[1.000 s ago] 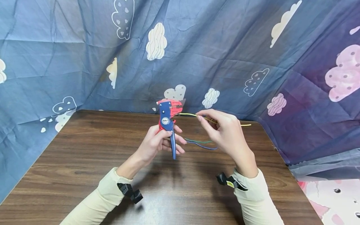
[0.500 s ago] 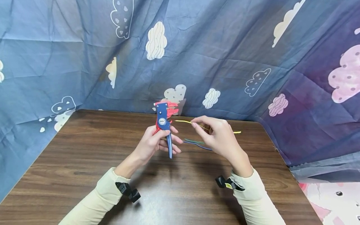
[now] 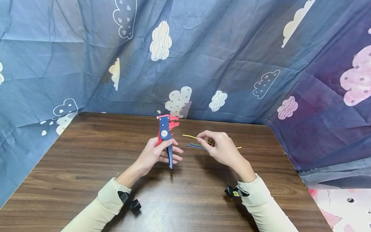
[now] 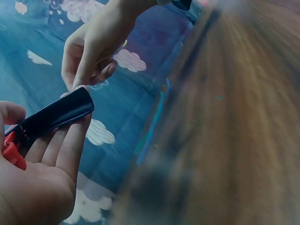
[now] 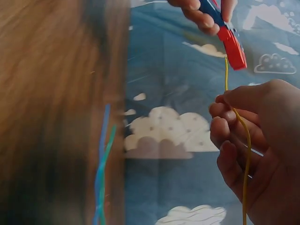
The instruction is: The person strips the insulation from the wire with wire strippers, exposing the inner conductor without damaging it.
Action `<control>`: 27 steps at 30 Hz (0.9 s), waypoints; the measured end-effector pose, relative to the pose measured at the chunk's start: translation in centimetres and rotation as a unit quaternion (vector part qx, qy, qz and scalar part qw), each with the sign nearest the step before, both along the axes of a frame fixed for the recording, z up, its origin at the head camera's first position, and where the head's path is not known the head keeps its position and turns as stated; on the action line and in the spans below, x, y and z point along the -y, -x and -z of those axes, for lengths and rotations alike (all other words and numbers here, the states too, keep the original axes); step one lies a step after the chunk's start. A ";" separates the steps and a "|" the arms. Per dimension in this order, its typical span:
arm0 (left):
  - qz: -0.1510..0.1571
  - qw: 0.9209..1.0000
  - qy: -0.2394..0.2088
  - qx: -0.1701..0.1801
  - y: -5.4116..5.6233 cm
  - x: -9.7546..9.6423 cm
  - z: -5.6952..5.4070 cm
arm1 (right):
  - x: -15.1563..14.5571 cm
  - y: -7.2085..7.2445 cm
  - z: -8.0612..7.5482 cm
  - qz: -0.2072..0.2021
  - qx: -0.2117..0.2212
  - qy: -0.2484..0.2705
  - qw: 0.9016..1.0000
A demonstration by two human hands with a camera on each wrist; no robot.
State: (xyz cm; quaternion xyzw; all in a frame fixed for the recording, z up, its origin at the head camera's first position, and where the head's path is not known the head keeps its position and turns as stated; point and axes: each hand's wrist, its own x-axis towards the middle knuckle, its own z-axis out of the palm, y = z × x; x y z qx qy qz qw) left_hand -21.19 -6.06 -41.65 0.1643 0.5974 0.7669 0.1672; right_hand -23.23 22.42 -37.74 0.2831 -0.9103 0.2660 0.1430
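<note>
My left hand (image 3: 152,153) grips a wire stripper (image 3: 164,126) with a blue body and red jaws, its thumb lying over the handle. Head up, the tool points its jaws to the right, with nothing between them. To the right, my right hand (image 3: 221,149) pinches a yellow wire (image 3: 189,136) between thumb and forefinger. One end of that wire sticks out toward the stripper, apart from it; the rest runs back under the palm, as the right wrist view shows. A blue wire (image 5: 104,136) and a green wire (image 5: 108,147) lie on the table below the right hand.
The brown wooden table (image 3: 87,180) ends at a back edge against a blue cloth (image 3: 197,64) printed with clouds. Purple cloth (image 3: 324,129) hangs along the right side. Tiny light specks lie on the tabletop.
Both hands have come down closer to the table, the stripper and yellow wire with them. The wire's end, formerly right at the stripper's red jaws, has moved away from them.
</note>
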 end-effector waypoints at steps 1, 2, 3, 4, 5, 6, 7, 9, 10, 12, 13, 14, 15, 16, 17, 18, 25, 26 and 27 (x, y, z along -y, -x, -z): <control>-0.003 1.000 0.001 0.007 0.0 0.2 0.4 | -0.2 0.1 0.3 0.002 0.009 -0.006 1.000; -0.006 1.000 -0.001 0.015 0.1 0.3 0.7 | -0.3 0.3 0.6 0.003 0.019 -0.011 1.000; -0.009 1.000 -0.002 0.023 0.1 0.4 1.0 | -0.4 0.4 0.9 0.006 0.027 -0.016 0.999; -0.012 1.000 -0.003 0.029 0.2 0.5 1.4 | -0.6 0.5 1.2 0.008 0.036 -0.022 0.999; -0.013 0.999 -0.004 0.033 0.3 0.6 1.7 | -0.7 0.7 1.5 0.010 0.045 -0.028 0.999; -0.016 0.999 -0.006 0.037 0.4 0.6 2.0 | -0.8 0.8 1.7 0.012 0.054 -0.035 0.998; -0.016 0.999 -0.008 0.041 0.5 0.7 2.2 | -0.8 0.9 1.9 0.014 0.063 -0.043 0.997; -0.017 0.999 -0.012 0.049 0.6 0.7 2.7 | -1.0 1.1 2.3 0.013 0.084 -0.054 0.995; -0.016 0.998 -0.015 0.053 0.7 0.8 2.9 | -1.1 1.2 2.4 0.012 0.094 -0.060 0.994; -0.011 0.998 -0.023 0.058 0.8 0.8 3.3 | -1.3 1.4 2.8 0.008 0.113 -0.066 0.991; -0.008 0.998 -0.028 0.061 0.9 0.9 3.5 | -1.3 1.5 2.9 0.005 0.121 -0.068 0.990; -0.004 0.998 -0.032 0.062 1.0 1.0 3.7 | -1.4 1.6 3.1 0.002 0.129 -0.069 0.989; -0.001 0.997 -0.037 0.064 1.0 1.0 3.8 | -1.4 1.7 3.2 -0.001 0.135 -0.071 0.988; 0.002 0.997 -0.041 0.065 1.1 1.1 4.0 | -1.4 1.8 3.4 -0.003 0.139 -0.073 0.987; 0.003 0.997 -0.044 0.067 1.2 1.2 4.1 | -1.4 1.9 3.6 -0.006 0.146 -0.075 0.986; 0.004 0.996 -0.047 0.071 1.2 1.2 4.3 | -1.5 2.0 3.7 -0.010 0.151 -0.077 0.986; -0.014 0.993 -0.063 0.098 1.4 1.5 4.9 | -1.4 2.1 4.5 -0.028 0.175 -0.089 0.980; -0.015 0.993 -0.063 0.100 1.4 1.5 4.9 | -1.4 2.1 4.5 -0.027 0.176 -0.089 0.980; -0.015 0.993 -0.061 0.100 1.3 1.4 4.9 | -1.5 2.1 4.6 -0.027 0.177 -0.089 0.980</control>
